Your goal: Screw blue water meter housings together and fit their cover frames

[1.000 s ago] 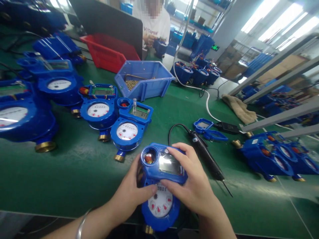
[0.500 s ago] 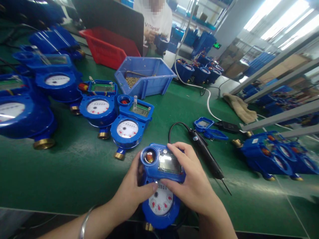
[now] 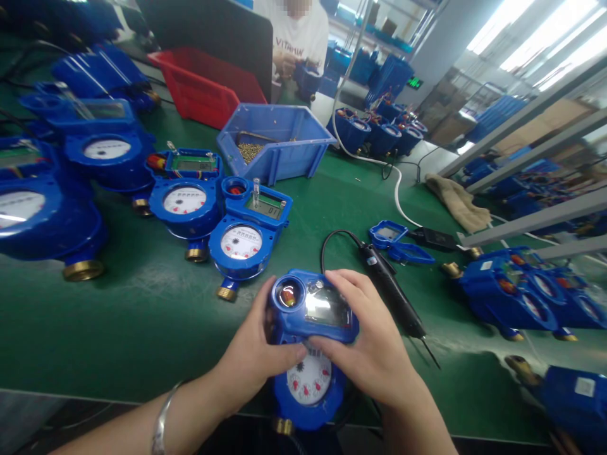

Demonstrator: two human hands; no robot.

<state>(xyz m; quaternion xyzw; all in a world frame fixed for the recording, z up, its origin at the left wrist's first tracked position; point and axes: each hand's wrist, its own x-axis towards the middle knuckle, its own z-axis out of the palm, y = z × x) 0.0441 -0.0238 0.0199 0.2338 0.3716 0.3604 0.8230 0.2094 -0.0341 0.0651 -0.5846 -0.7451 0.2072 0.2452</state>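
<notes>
Head view shows our left hand (image 3: 253, 363) and right hand (image 3: 374, 354) with fingers clasped around the blue water meter (image 3: 310, 344) at the near edge of the green surface (image 3: 156, 322). We judge it heavy and rigid, brass fitting below, with a smooth plastic cover and a fragile display window; the sides of the housing offer the best hold. Its long axis runs near to far, display end farthest from us.
</notes>
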